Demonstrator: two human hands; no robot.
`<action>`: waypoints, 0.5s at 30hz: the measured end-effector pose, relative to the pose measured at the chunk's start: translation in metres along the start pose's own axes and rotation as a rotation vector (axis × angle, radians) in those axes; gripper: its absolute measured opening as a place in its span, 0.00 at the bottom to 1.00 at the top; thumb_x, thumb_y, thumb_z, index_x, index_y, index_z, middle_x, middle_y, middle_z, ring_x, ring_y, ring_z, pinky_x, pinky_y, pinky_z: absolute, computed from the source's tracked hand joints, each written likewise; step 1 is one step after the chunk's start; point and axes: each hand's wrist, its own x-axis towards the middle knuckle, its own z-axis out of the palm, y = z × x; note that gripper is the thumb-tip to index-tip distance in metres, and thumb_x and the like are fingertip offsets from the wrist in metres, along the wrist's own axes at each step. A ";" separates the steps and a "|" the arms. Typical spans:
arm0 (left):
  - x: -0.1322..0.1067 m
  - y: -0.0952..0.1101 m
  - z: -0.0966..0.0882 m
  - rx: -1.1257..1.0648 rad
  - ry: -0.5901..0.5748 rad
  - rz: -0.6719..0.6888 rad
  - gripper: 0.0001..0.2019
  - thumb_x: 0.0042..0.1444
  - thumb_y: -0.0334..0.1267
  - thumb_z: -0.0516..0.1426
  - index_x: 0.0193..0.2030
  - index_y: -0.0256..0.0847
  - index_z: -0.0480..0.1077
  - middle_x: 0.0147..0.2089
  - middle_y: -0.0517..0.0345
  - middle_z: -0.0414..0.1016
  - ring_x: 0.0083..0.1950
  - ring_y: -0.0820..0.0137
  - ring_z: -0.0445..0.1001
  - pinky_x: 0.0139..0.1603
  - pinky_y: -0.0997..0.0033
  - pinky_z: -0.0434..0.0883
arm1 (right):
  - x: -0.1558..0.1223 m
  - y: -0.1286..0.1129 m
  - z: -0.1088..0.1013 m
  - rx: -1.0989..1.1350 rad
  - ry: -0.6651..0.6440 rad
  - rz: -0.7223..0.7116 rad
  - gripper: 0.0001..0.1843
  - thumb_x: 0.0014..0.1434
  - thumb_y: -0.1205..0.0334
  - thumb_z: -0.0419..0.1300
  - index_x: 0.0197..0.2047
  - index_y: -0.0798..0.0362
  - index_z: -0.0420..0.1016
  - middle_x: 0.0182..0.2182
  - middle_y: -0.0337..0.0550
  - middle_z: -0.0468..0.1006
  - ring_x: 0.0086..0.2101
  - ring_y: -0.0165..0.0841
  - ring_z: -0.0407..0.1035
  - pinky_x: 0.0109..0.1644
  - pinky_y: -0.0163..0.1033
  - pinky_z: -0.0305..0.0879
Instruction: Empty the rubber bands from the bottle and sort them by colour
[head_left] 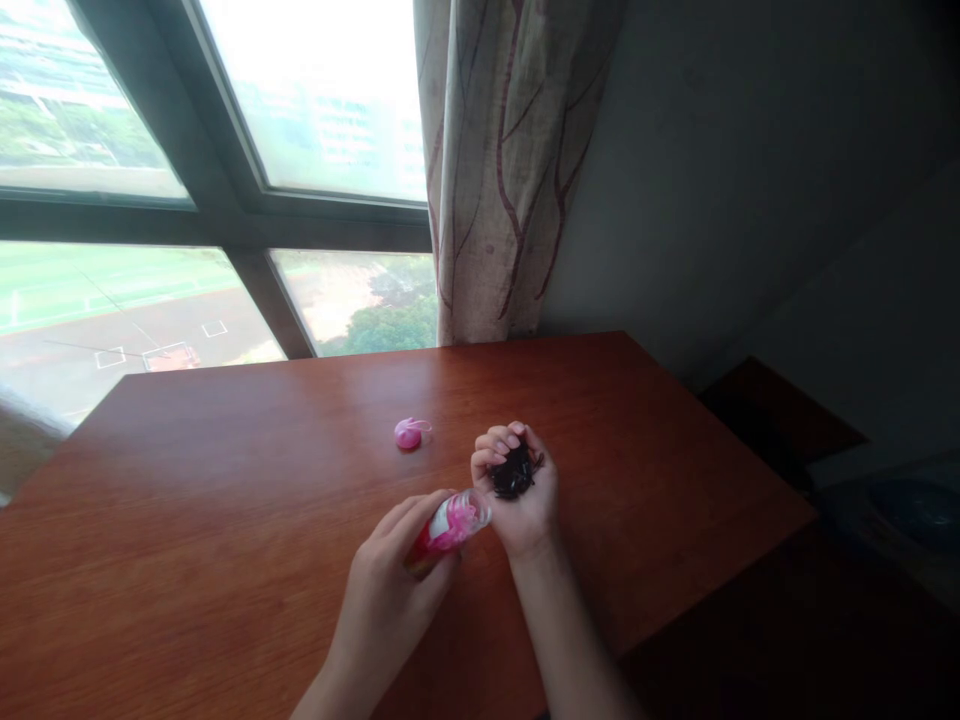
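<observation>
1. My left grip (390, 555) is wrapped around a tilted bottle (454, 522), its open mouth towards my right grip (536, 512).
2. That right grip, right of the bottle, is half-curled, palm up, cupping small black pieces (514, 474).
3. Pink and red show on the bottle; I cannot tell whether inside.
4. Beyond the bottle, a round pink piece (408, 434) with a loop rests on the bench (225, 500).
</observation>
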 end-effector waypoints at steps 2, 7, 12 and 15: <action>0.000 -0.002 0.000 0.060 0.022 0.006 0.15 0.56 0.31 0.57 0.51 0.42 0.71 0.47 0.52 0.76 0.47 0.65 0.76 0.46 0.69 0.73 | -0.002 0.000 0.001 0.016 -0.009 0.009 0.06 0.58 0.69 0.59 0.34 0.51 0.64 0.27 0.32 0.65 0.29 0.22 0.63 0.31 0.25 0.66; 0.000 -0.004 0.000 0.177 0.004 0.013 0.15 0.55 0.32 0.56 0.51 0.43 0.71 0.46 0.52 0.77 0.44 0.63 0.77 0.44 0.67 0.73 | -0.004 -0.001 0.002 -0.006 -0.026 0.023 0.07 0.59 0.69 0.60 0.34 0.51 0.64 0.27 0.31 0.66 0.29 0.21 0.64 0.31 0.23 0.66; -0.001 -0.002 -0.001 0.201 -0.031 0.002 0.15 0.56 0.33 0.55 0.51 0.43 0.71 0.45 0.52 0.77 0.44 0.63 0.77 0.43 0.68 0.73 | -0.004 0.000 0.004 -0.105 0.000 0.004 0.08 0.59 0.67 0.62 0.34 0.51 0.64 0.25 0.29 0.65 0.26 0.19 0.62 0.28 0.21 0.64; -0.002 -0.002 -0.001 0.212 -0.026 0.001 0.16 0.56 0.34 0.56 0.52 0.43 0.71 0.45 0.52 0.77 0.44 0.63 0.77 0.43 0.68 0.73 | -0.003 0.002 0.006 -0.182 0.051 -0.014 0.10 0.58 0.64 0.63 0.32 0.51 0.64 0.24 0.28 0.63 0.23 0.20 0.60 0.24 0.22 0.61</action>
